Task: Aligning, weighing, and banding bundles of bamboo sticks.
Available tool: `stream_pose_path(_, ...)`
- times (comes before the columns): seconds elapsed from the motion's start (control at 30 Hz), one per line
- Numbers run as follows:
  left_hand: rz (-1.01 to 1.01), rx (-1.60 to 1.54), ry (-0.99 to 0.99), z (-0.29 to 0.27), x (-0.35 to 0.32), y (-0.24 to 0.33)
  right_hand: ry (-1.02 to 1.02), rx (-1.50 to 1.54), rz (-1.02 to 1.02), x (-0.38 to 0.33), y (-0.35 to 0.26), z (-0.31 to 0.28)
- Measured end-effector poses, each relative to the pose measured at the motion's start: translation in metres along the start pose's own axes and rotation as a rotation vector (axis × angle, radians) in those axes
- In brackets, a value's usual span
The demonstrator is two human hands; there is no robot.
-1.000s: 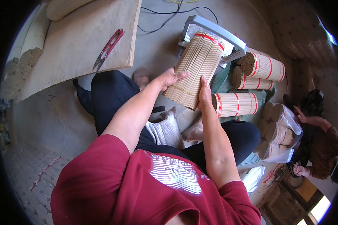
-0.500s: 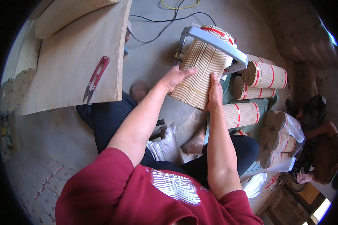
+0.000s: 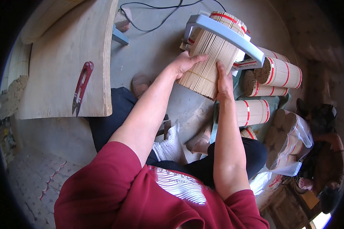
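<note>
A thick round bundle of thin wooden sticks (image 3: 212, 49) lies tilted under the grey arch (image 3: 227, 35) of a strapping machine. A red strap (image 3: 228, 17) rings its far end, and a thin yellowish band (image 3: 202, 75) circles it nearer to me. My left hand (image 3: 184, 64) grips the left side, its thumb stretched over the sticks. On the right side my right hand (image 3: 224, 83) presses flat along the bundle, thumb up. The fingers beneath the bundle are hidden.
Red-handled thread snips (image 3: 82, 87) lie on a wooden board (image 3: 65, 68) at left. Red-strapped stick bundles (image 3: 284, 72) are stacked at right, near plastic-wrapped bundles (image 3: 284, 141). Another person (image 3: 330, 156) is at the far right. A black cable (image 3: 156, 28) crosses the floor.
The bundle sits slightly farther through the arch, with both hands still on it. The whole view has shifted a little, moving the board left and the stacked bundles right.
</note>
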State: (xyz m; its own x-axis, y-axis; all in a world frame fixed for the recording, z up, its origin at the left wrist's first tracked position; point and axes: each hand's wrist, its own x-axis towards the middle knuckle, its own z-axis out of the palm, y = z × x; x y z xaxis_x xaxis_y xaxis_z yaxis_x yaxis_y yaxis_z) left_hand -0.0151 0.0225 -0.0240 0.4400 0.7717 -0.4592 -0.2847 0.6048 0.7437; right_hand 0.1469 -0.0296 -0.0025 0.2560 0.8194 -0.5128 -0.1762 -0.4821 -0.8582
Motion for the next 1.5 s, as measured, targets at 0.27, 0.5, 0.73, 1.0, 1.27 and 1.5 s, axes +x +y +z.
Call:
stream_pose_path(0.27,0.011,0.059,-0.001,-0.006,0.010,-0.001,-0.008,0.023,-0.033,0.011,0.007,-0.001)
stream_pose_path(0.5,0.024,0.118,0.000,-0.012,0.017,-0.002,-0.006,0.045,-0.032,0.015,0.008,0.002)
stream_pose_path(0.73,0.003,0.219,-0.032,-0.017,0.017,-0.005,0.012,0.023,0.014,0.013,0.012,0.004)
stream_pose_path(1.0,0.021,0.213,-0.005,-0.019,0.009,0.001,-0.024,0.017,-0.032,0.013,0.019,0.006)
stream_pose_path(1.27,-0.024,0.391,0.157,-0.005,-0.011,0.004,-0.081,0.023,0.111,-0.007,0.017,-0.015)
stream_pose_path(1.5,0.095,0.366,-0.037,0.001,-0.035,0.002,-0.211,-0.090,-0.093,-0.030,-0.003,-0.021)
